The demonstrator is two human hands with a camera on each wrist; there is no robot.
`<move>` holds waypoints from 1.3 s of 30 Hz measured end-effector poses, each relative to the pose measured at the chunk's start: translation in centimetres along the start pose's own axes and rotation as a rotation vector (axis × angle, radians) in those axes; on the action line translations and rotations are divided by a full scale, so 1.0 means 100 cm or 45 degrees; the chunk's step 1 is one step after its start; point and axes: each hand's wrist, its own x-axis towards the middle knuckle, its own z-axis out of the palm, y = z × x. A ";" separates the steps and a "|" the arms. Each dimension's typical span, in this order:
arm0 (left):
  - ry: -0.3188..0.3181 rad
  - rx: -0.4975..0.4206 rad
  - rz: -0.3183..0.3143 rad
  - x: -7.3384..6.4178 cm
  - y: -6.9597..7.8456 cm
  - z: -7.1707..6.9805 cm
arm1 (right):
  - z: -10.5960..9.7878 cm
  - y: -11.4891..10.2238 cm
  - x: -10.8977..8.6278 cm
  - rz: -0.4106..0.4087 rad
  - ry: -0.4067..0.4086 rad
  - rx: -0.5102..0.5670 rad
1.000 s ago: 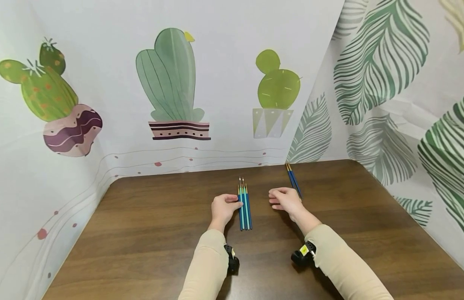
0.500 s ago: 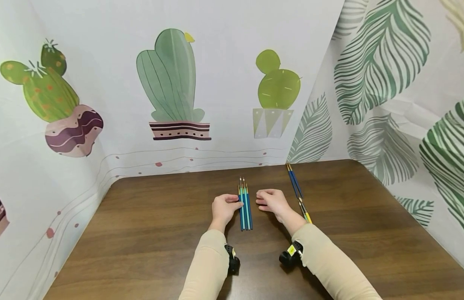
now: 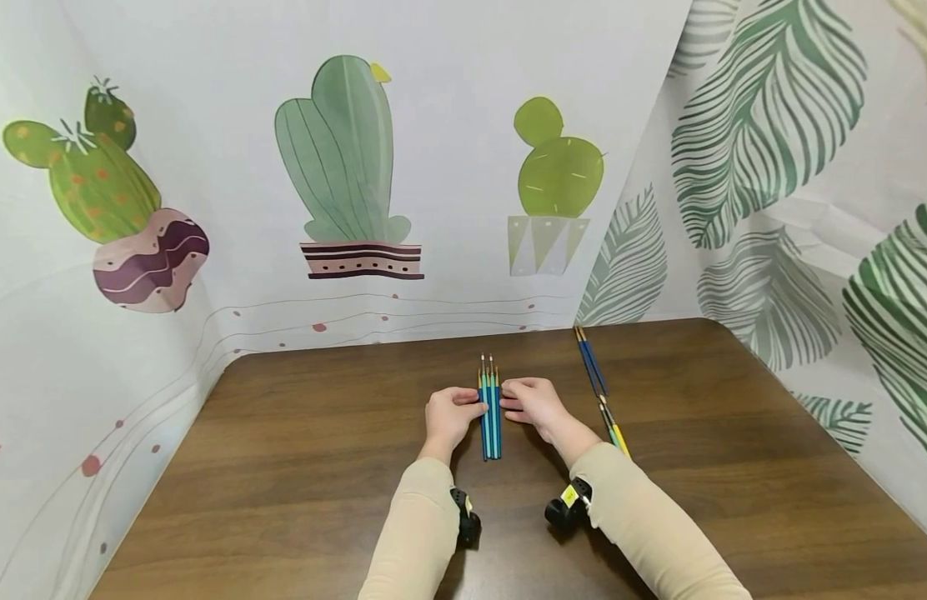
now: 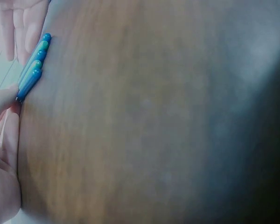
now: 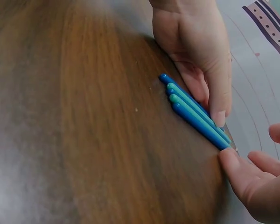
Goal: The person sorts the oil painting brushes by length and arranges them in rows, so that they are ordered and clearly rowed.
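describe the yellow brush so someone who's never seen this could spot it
On the brown table, look right of the right hand, just beyond that arm's sleeve. There, nearer the person than the pair of blue brushes, lies the yellow brush. Its yellow handle sets it apart from the green brush beside it.

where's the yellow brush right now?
Head view: the yellow brush lies on the table, right of the right hand, alongside a green brush and just below two blue brushes in frame.
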 end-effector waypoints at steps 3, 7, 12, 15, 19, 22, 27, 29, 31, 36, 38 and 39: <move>-0.003 0.005 0.011 0.000 -0.001 0.000 | 0.000 0.001 0.001 0.013 -0.001 0.019; -0.003 0.010 0.004 0.001 -0.001 0.000 | 0.001 0.002 0.005 0.017 -0.008 0.066; -0.001 0.011 0.004 0.002 -0.001 0.000 | 0.003 0.003 0.009 -0.002 0.008 0.070; 0.003 0.009 0.006 0.002 -0.001 0.000 | 0.005 0.002 0.010 -0.009 0.015 0.038; 0.003 0.008 0.006 0.002 -0.001 0.000 | 0.007 0.000 0.008 -0.010 0.037 -0.009; 0.002 0.009 0.006 0.002 0.000 0.000 | 0.010 -0.001 0.008 -0.011 0.074 -0.060; -0.002 0.003 0.016 0.002 0.000 0.001 | 0.015 0.000 0.009 -0.033 0.123 -0.150; -0.008 -0.001 0.017 0.002 -0.001 0.001 | 0.016 0.000 0.008 -0.054 0.132 -0.179; -0.010 0.002 0.018 0.003 -0.002 0.002 | 0.018 0.000 0.008 -0.073 0.143 -0.206; -0.003 0.005 0.035 0.004 -0.003 0.001 | 0.021 0.003 0.010 -0.121 0.199 -0.268; -0.008 -0.010 0.026 0.004 -0.003 0.001 | 0.022 0.003 0.011 -0.137 0.224 -0.310; -0.011 -0.021 0.017 0.004 -0.002 0.001 | 0.023 0.003 0.012 -0.141 0.240 -0.338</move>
